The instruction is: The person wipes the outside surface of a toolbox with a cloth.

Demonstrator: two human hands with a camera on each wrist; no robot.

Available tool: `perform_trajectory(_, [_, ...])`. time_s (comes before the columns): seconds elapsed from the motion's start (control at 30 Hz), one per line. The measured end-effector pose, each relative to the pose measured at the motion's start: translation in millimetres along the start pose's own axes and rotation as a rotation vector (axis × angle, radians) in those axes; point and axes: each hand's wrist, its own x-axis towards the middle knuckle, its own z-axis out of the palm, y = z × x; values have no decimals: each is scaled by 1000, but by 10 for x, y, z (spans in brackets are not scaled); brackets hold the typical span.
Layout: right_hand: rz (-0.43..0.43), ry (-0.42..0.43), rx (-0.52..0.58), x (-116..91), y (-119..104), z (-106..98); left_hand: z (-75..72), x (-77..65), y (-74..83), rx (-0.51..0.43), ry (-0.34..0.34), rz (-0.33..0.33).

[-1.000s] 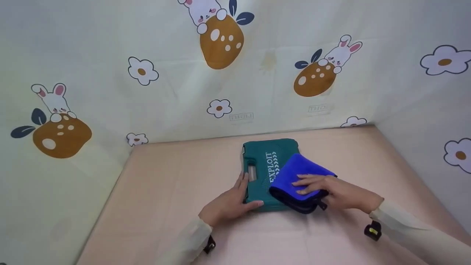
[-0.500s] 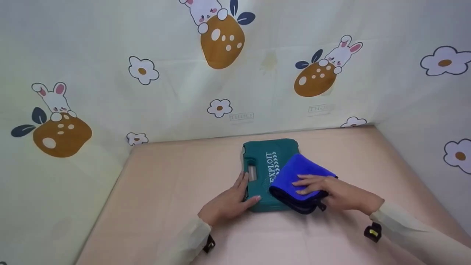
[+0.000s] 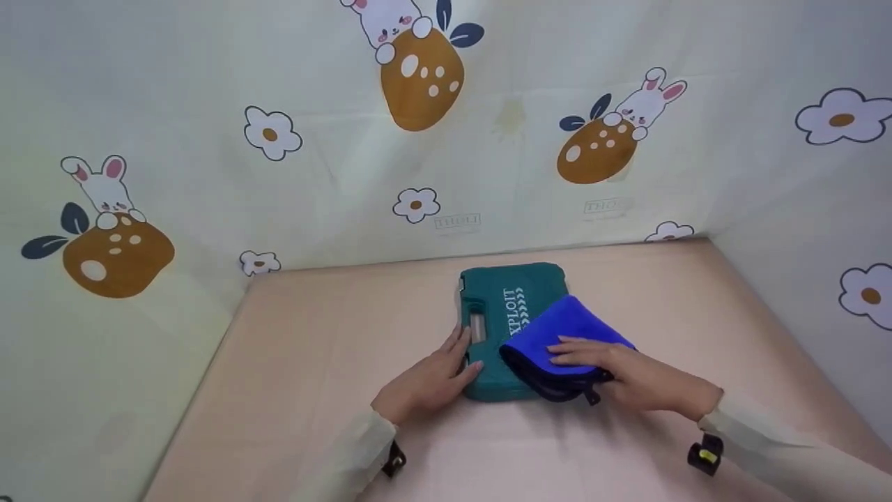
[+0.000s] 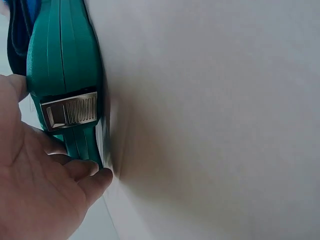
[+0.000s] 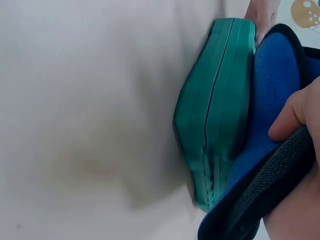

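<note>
A green plastic tool case (image 3: 498,376) with white lettering and a handle slot lies flat on the table. My left hand (image 3: 432,376) holds its left edge, thumb on the lid and fingers along the handle side. In the left wrist view those fingers bend against the handle edge, beside a metal latch (image 4: 69,111). My right hand (image 3: 620,366) grips a folded blue cloth (image 3: 547,331) with dark edging and presses it on the lid's near right part. The right wrist view shows the thumb tucked at the cloth's fold, and the case's seamed side (image 5: 215,95).
The table (image 3: 313,362) has a pale pinkish cover. Behind it and at both sides hang walls of printed sheet (image 3: 334,188) with rabbits and flowers. Dark wrist straps (image 3: 707,453) sit at both sleeves.
My right hand has slid the cloth a little left and toward me over the lid, covering more lettering. My left thumb has drawn back toward the case's left edge. The case stays put.
</note>
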Motion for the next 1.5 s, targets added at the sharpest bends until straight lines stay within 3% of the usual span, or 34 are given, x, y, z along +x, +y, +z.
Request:
perform_trajectory(0.23, [-73, 41, -1, 62, -181, 146, -3, -1, 4, 0, 3, 17])
perform_trajectory(0.43, [-272, 52, -90, 152, -375, 307, -9, 23, 4, 40, -8, 2])
perform_trajectory(0.63, [-404, -24, -234, 256, -438, 441, -16, 42, 3, 32, -23, -9])
perform_trajectory(0.93, [-463, -122, -536, 450, -452, 527, -41, 33, 17, 31, -30, -7])
perform_trajectory(1.07, [-527, -109, -626, 504, -507, 567, -52, 25, 18, 27, -27, 16])
perform_trajectory(1.27, [-614, -62, -665, 564, -520, 673, -51, 31, 10, 29, -29, 53])
perform_trajectory(1.5, [-610, -55, -839, 587, -475, 719, -55, 37, 1, 45, -24, 79])
